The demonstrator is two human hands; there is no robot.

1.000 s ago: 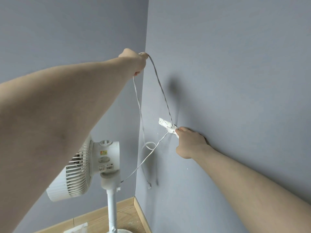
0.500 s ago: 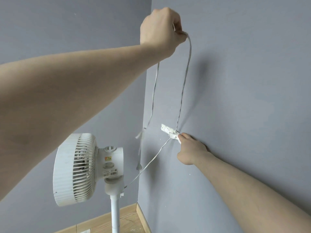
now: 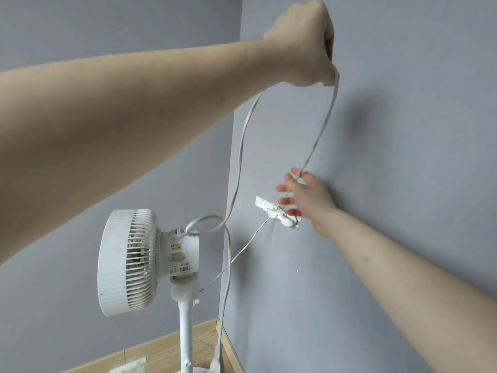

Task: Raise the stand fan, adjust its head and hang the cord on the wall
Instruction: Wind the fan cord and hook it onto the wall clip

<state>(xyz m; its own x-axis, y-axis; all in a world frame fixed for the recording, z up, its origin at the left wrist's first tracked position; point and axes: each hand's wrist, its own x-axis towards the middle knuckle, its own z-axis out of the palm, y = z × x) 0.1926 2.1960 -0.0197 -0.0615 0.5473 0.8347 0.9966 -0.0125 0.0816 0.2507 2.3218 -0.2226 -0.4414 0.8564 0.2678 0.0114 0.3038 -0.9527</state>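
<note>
Two hands: left [image 3: 304, 44] grips cord [image 3: 321, 130], right [image 3: 304, 197] spread.

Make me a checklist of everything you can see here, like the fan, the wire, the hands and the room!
Surface: grey wall meeting another grey wall at a corner; wooden floor below.
Job's things: white stand fan, upright on its pole, head facing left.
Wall clip: white clip on the wall; the cord passes it.
Clutter: something pale on the floor by the fan base, too cut off to name.
Hands: left hand raised, fist closed on the cord; right hand by the clip, fingers spread, cord crossing them.
Cables: white cord loops from the fist, one strand to the right hand, the other curling down to the floor.
Surroundings: nothing seen beyond the walls.
</note>
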